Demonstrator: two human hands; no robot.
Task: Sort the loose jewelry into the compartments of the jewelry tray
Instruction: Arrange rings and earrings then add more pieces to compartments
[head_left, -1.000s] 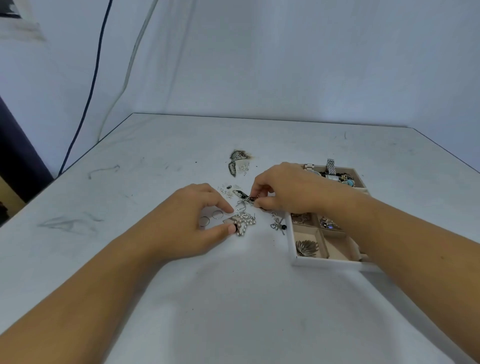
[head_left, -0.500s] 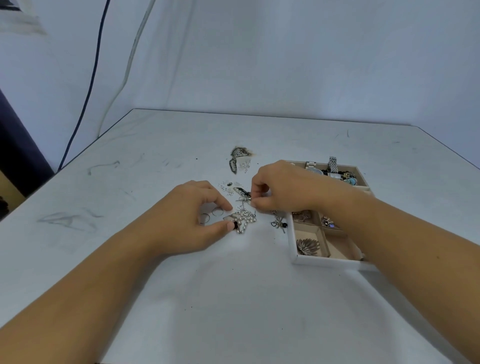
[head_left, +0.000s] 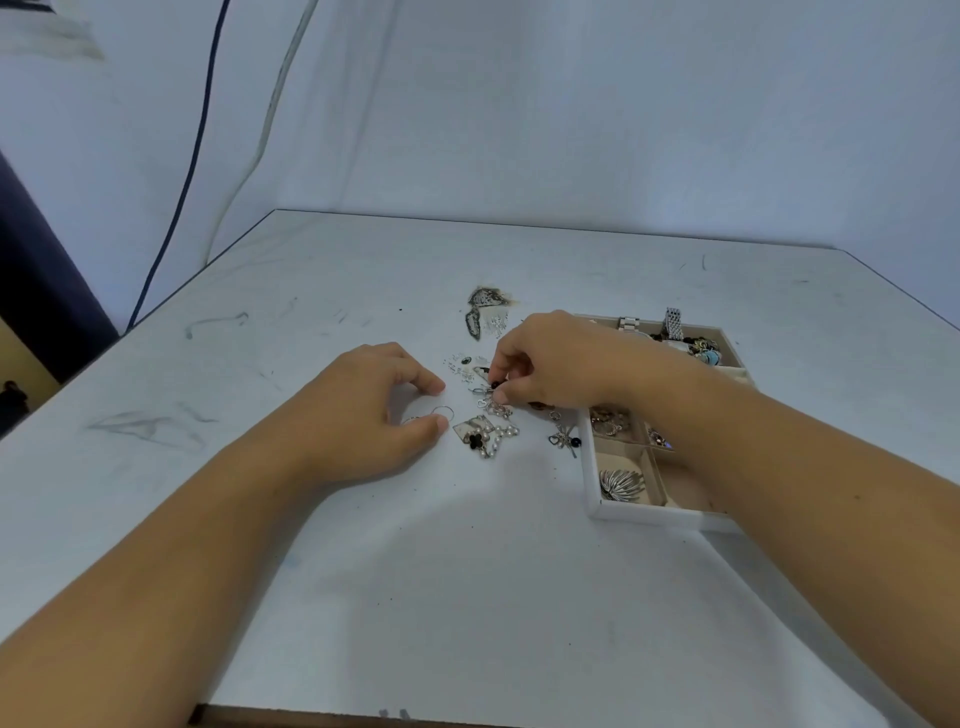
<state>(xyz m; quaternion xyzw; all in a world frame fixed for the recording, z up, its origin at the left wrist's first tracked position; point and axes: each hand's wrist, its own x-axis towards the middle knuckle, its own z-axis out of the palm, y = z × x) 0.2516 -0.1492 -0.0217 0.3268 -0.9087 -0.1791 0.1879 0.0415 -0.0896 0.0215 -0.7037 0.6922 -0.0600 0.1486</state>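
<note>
Loose jewelry lies mid-table: a pearl chain with a black clover (head_left: 485, 439), two thin hoop rings (head_left: 441, 413), small silver bits (head_left: 462, 364), a bow charm (head_left: 563, 439) and a leaf-shaped pair (head_left: 480, 312) farther back. The white jewelry tray (head_left: 644, 514) sits at the right, with a silver brooch (head_left: 621, 484) in its near-left compartment. My right hand (head_left: 561, 364) pinches a small black-beaded piece (head_left: 493, 385) at the pile. My left hand (head_left: 374, 410) rests curled on the table, thumb and forefinger apart around the hoop rings, holding nothing that I can see.
The tray's far compartment holds watches (head_left: 672, 322) and mixed pieces (head_left: 706, 353). My right forearm crosses over the tray's right side. Cables (head_left: 192, 156) hang down the wall at the back left. The table's left edge runs diagonally.
My left thumb has come off the pearl chain and the hand has drawn slightly left. My right fingers stay pinched at the pile.
</note>
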